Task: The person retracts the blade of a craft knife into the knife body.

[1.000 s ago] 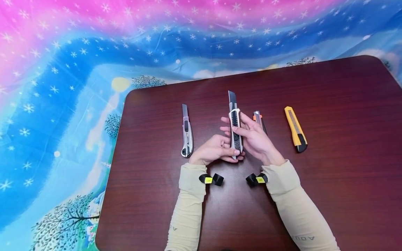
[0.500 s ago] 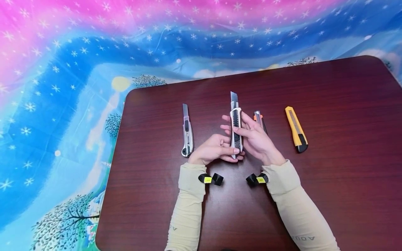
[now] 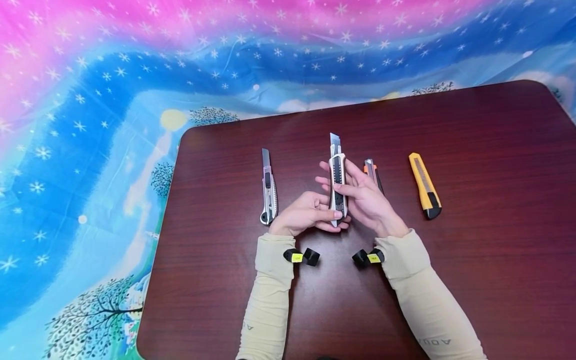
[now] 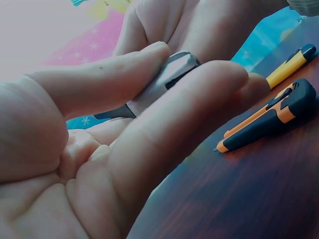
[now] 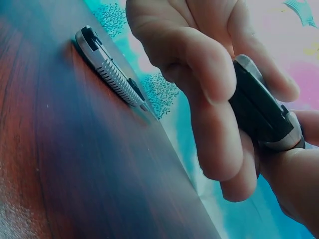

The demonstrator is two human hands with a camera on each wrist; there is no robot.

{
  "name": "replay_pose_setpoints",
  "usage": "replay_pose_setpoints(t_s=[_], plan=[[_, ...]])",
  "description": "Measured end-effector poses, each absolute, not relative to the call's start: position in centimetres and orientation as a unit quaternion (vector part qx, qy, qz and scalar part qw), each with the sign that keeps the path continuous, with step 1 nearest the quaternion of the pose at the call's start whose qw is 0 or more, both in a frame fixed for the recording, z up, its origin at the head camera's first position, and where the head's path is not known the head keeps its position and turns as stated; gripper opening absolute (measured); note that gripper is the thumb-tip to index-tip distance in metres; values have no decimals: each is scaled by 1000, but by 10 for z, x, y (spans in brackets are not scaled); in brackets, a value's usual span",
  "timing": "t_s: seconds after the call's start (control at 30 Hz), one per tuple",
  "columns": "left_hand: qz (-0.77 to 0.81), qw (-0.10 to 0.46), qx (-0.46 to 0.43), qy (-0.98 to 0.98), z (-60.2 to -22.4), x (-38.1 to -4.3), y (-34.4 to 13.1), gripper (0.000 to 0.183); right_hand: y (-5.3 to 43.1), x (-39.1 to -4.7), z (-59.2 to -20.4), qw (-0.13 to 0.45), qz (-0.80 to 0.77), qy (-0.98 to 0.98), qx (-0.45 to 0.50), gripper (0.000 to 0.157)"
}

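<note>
A large silver-and-black utility knife (image 3: 337, 182) is held above the table, its blade (image 3: 335, 142) pointing away from me and sticking out of the handle. My left hand (image 3: 303, 214) pinches the butt end between thumb and fingers. In the left wrist view, the left hand (image 4: 134, 149) grips that silver end (image 4: 154, 89) closely. My right hand (image 3: 371, 202) holds the handle from the right, fingers behind it and thumb on the black slider side. In the right wrist view, the knife's black handle end (image 5: 259, 102) shows between the fingers.
On the dark red-brown table (image 3: 216, 280), a silver snap-off knife (image 3: 269, 190) with blade out lies left. An orange-and-black knife (image 3: 371, 172) lies partly hidden behind my right hand. A yellow knife (image 3: 424, 187) with black end lies farther right. A patterned cloth (image 3: 112, 125) hangs behind.
The blade shows slightly shorter above the handle than a second ago, and the right thumb has slid a little toward me. Both hands keep their hold; the other knives lie still.
</note>
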State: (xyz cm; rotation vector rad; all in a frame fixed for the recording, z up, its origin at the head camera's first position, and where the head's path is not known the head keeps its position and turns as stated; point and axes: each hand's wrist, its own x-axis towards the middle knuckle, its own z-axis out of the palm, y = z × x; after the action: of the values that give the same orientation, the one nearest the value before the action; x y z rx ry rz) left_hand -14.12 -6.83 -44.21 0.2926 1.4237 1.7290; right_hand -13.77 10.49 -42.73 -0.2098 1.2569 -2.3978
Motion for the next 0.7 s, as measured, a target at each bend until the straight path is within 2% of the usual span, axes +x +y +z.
replay_pose_setpoints(t_s=[0.27,0.7], plan=[[697,423,117,568,-441,-141,-69,30,104,-139,-429,208,-867,447,-74,69],[706,423,105,558,-440,-142,-69,32,98,-139,-432,162,-877,450,-46,59]])
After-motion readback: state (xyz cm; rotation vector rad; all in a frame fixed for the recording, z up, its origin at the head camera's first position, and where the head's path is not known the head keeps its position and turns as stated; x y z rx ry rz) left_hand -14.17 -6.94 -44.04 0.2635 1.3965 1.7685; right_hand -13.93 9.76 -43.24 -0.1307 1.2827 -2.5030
